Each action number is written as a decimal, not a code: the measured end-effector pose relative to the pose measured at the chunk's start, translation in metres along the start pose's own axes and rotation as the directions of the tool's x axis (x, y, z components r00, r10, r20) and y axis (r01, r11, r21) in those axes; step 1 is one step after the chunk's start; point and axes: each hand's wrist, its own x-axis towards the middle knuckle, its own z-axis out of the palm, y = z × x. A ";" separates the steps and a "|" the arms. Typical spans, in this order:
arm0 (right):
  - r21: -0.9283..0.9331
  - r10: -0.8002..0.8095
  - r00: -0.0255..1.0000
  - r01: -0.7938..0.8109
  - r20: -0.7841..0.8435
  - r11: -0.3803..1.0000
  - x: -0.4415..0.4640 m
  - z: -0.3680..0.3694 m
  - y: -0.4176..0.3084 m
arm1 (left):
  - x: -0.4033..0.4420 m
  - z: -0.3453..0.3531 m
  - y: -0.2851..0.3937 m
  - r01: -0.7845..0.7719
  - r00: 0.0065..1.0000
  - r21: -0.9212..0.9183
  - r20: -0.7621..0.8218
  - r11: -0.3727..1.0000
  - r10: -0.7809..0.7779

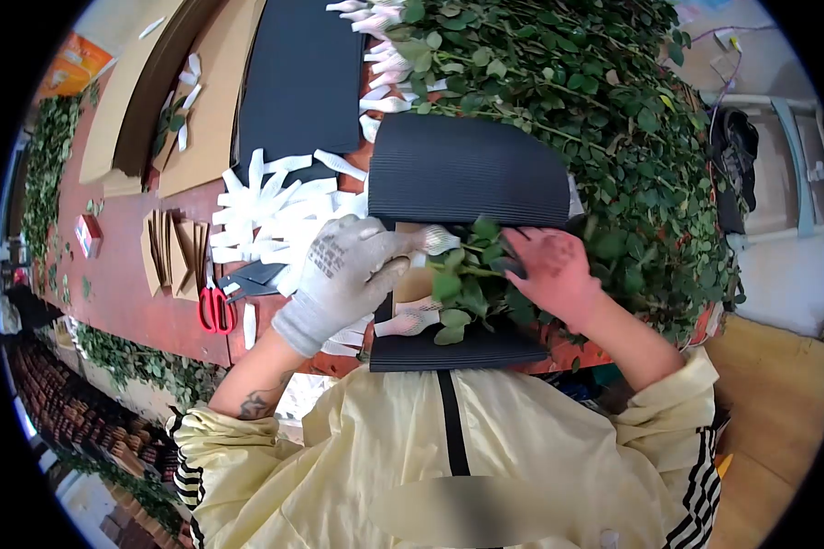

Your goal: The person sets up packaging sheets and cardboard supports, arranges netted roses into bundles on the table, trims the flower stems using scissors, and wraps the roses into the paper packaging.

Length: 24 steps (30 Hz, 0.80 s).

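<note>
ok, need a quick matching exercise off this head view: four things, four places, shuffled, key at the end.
Things
1. Left hand in a pale grey glove
2. Right hand in a pinkish-red glove
3. Red-handled metal scissors
4. Small red-and-white box

Places
A. On the reddish table, left of the fanned brown cardboard pieces
B. Among the green leafy stems, right of the pale, mesh-covered bud
C. Just below the cardboard pieces in the picture
D. Fingertips at the left side of the bud

Pairs: 1-D, 2-B, 3-C, 4-A
</note>
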 end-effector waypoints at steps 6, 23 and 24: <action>-0.208 -0.055 0.963 -0.001 -0.264 0.978 -0.035 -0.032 -0.011 | -0.038 0.005 0.004 0.039 0.986 -0.051 0.167 0.998 -0.030; 0.074 -0.225 0.964 0.216 0.139 0.974 -0.019 0.010 -0.031 | -0.039 0.036 -0.020 0.091 0.777 -0.086 0.629 0.992 -0.016; 0.053 -0.212 0.976 0.215 -0.048 0.975 -0.023 0.020 -0.030 | -0.042 0.040 -0.019 0.044 0.830 -0.094 0.557 0.995 0.016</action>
